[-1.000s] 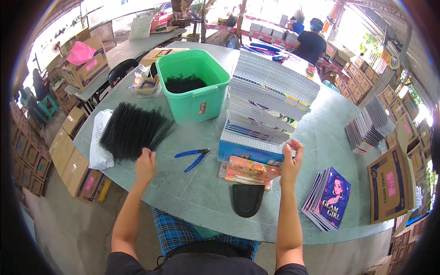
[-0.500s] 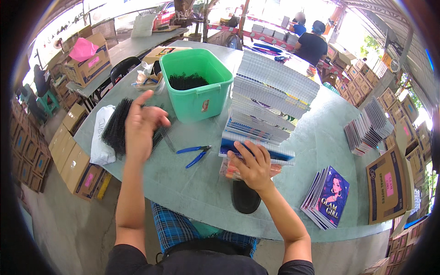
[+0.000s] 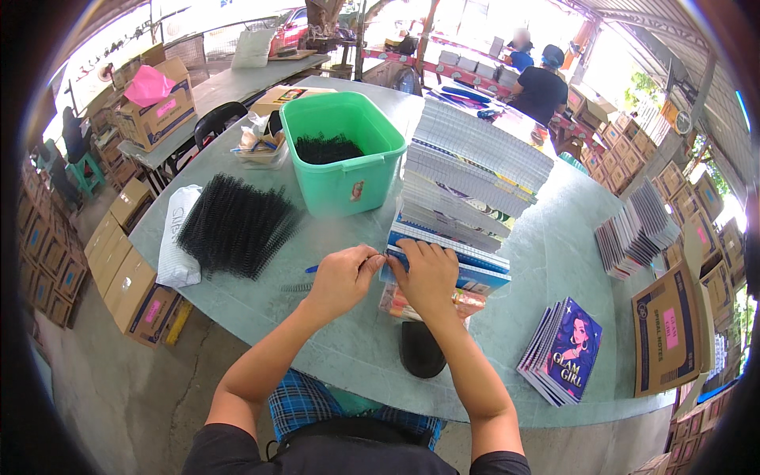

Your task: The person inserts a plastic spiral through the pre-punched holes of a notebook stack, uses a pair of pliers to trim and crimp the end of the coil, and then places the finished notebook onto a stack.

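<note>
My left hand [image 3: 342,279] is closed in a pinch at the left end of a blue-covered notebook [image 3: 483,274]. A thin dark spiral coil [image 3: 296,287] shows behind that wrist, seemingly running from the pinched fingers, which hide the rest. Gripping the notebook's near left edge, my right hand [image 3: 427,273] has its fingers over the top and its thumb by the left fingertips. The notebook lies at the near end of a long row of unbound notebooks [image 3: 467,170]. Blue-handled cutters [image 3: 312,269] are mostly hidden behind my left hand.
Black coils [image 3: 237,226] lie in a heap at left, near a green bin [image 3: 348,186] holding more. A dark rounded object [image 3: 423,348] sits near me. Bound notebooks [image 3: 562,352], another stack [image 3: 637,229] and a carton [image 3: 673,328] are at right. People [image 3: 541,91] sit far off.
My left hand has come from beside the coil heap, right and nearer, to the notebook's left end. My right hand has shifted slightly left, toward it.
</note>
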Available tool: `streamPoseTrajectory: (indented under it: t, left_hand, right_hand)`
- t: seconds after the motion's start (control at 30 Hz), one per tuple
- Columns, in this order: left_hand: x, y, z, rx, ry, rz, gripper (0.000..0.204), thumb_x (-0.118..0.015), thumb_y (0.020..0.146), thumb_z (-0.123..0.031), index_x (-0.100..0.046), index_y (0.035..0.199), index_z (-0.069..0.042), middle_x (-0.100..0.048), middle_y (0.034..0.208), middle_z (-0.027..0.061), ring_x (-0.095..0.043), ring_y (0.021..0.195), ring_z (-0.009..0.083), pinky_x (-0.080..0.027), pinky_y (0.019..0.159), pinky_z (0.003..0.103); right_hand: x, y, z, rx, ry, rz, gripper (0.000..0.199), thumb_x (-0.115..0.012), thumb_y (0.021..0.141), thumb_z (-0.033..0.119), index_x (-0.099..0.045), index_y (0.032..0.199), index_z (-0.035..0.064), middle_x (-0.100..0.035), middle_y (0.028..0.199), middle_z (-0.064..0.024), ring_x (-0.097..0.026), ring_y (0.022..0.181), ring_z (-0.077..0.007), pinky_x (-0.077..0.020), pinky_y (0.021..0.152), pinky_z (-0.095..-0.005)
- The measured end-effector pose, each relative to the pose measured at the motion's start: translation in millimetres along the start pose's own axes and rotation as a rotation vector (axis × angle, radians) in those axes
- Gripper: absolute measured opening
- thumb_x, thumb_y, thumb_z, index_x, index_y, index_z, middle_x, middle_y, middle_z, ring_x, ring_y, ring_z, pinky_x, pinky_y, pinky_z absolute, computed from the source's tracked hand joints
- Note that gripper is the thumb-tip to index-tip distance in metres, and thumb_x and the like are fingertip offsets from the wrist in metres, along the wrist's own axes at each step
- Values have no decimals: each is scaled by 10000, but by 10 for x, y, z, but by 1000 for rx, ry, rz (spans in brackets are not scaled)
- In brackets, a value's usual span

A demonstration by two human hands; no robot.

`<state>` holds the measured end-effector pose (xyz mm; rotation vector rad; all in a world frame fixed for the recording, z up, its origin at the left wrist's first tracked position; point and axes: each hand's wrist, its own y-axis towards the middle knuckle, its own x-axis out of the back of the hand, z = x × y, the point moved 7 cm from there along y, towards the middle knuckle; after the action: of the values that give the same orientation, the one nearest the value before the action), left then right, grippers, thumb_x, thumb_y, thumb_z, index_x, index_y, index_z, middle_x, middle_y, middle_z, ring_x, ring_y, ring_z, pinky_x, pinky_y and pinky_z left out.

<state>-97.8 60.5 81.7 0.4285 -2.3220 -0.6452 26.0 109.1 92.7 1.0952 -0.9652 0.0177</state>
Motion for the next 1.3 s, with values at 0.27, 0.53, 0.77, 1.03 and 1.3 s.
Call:
streamPoseTrajectory:
  t: [0.27, 0.53, 0.77, 1.03, 1.3]
  left_hand:
    - [-94, 63, 222, 606, -345, 368, 326, -537, 908, -293, -588, 820, 16, -543, 549, 92, -562, 526, 147, -444, 514, 301]
    - [98, 182, 240, 74, -2, 286, 248, -616, 844, -262, -614, 919, -25, -614, 791, 156, -600, 701, 274, -455, 631, 354]
    - [293, 278, 268, 20, -53, 231, 200, -633, 814, -220, -638, 846, -23, -617, 757, 137, -600, 722, 303, -462, 662, 372]
    - [-733, -420, -126, -89, 309, 648, 252, -643, 781, -288, -609, 812, -41, -618, 827, 128, -601, 833, 306, -472, 680, 421]
    - [-1525, -770, -49, -71, -5, 557, 458, -664, 769, -349, -507, 1080, -51, -613, 937, 149, -590, 910, 352, -482, 725, 438]
  right_hand:
    - [23, -6, 22, 5, 107, 9, 215, -687, 718, 213, -662, 924, 156, -622, 732, 1, -575, 677, -184, -357, 605, -325]
    - [21, 6, -18, 32, 49, 132, 233, -670, 735, 202, -652, 960, 145, -594, 730, -1, -568, 713, -185, -355, 629, -337]
    - [-2, 113, 7, -162, 375, 70, 93, -660, 779, 157, -604, 833, 105, -604, 734, -17, -570, 709, -222, -379, 682, -353]
    - [42, 99, -53, -156, 450, 9, 225, -646, 727, 83, -542, 926, 76, -580, 871, -97, -561, 863, -304, -439, 737, -386]
    - [-27, -24, -58, -64, 128, -2, 209, -654, 747, 169, -579, 920, 77, -571, 877, -92, -567, 868, -290, -443, 740, -404]
